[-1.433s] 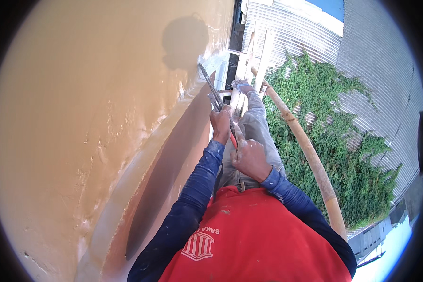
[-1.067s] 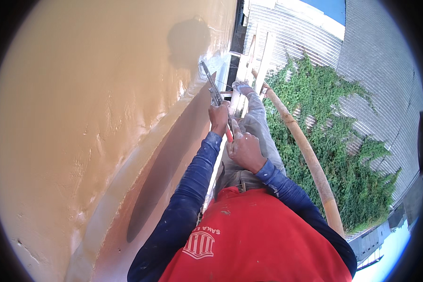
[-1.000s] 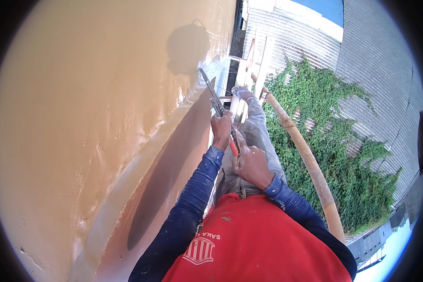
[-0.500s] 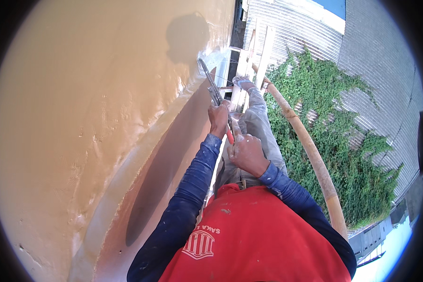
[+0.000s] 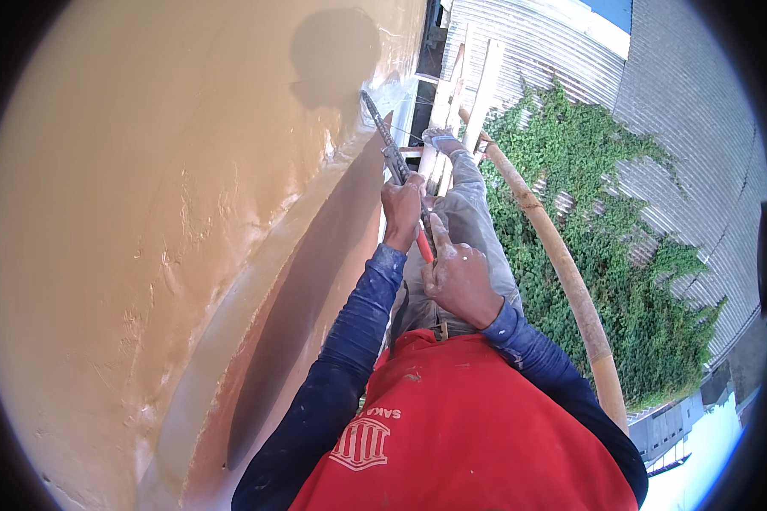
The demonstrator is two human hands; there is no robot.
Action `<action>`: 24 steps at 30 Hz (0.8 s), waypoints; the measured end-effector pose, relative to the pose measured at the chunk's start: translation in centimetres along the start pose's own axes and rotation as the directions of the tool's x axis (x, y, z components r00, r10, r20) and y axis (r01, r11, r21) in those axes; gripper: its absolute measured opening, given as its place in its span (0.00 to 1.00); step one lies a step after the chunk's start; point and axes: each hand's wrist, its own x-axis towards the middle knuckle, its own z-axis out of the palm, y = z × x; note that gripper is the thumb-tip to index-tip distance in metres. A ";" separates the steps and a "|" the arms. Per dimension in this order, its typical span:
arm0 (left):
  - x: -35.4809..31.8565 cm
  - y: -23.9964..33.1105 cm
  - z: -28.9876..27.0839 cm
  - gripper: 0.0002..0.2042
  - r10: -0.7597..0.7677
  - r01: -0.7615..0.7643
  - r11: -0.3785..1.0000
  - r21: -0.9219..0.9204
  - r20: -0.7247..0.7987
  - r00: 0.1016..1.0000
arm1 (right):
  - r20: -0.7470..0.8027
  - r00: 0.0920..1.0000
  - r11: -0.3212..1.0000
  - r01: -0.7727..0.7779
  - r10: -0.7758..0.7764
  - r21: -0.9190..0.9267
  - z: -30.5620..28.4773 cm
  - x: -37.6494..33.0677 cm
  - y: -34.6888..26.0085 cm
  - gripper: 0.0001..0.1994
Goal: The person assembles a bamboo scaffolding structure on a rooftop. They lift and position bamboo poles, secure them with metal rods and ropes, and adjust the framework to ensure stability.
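A long, narrow, grey tool (image 5: 377,119) speckled with pale plaster slants up and left from my hands, its far end close to the tan wall. My left hand (image 5: 403,211) is wrapped round it at its lower half. Just below, a red handle (image 5: 424,246) shows between my two hands. My right hand (image 5: 464,277) is closed at that handle, its thumb and whitened index finger stretched along it. Whether the red handle belongs to the grey tool or to a second one, I cannot tell. White smears mark my fingers.
The smooth tan wall (image 5: 145,213) fills the left, with a pinkish recessed band (image 5: 315,281) beside me. Pale planks (image 5: 483,85) lie by my foot (image 5: 443,140). A curved rusty pipe (image 5: 562,255) runs on my right, above green creepers (image 5: 588,196) and a corrugated roof (image 5: 699,128).
My hands and the tool have shifted slightly right. The right hand's index finger sits more apart from the left hand, and a little more of the red handle shows.
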 end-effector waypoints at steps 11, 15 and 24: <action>-3.1 0.6 2.3 0.08 0.020 -0.019 0.999 0.038 -0.005 1.000 | 0.048 0.996 0.995 -0.079 0.077 0.059 -4.7 -2.6 0.3 0.36; 1.2 -0.6 1.9 0.16 -0.032 0.033 0.999 -0.030 0.043 0.999 | 0.053 0.995 0.996 -0.086 0.085 0.020 -2.5 1.4 1.2 0.34; -0.8 -0.4 3.3 0.11 0.019 -0.020 1.000 0.024 0.063 0.998 | 0.028 0.996 0.993 -0.092 0.090 0.076 -6.0 -1.2 1.6 0.33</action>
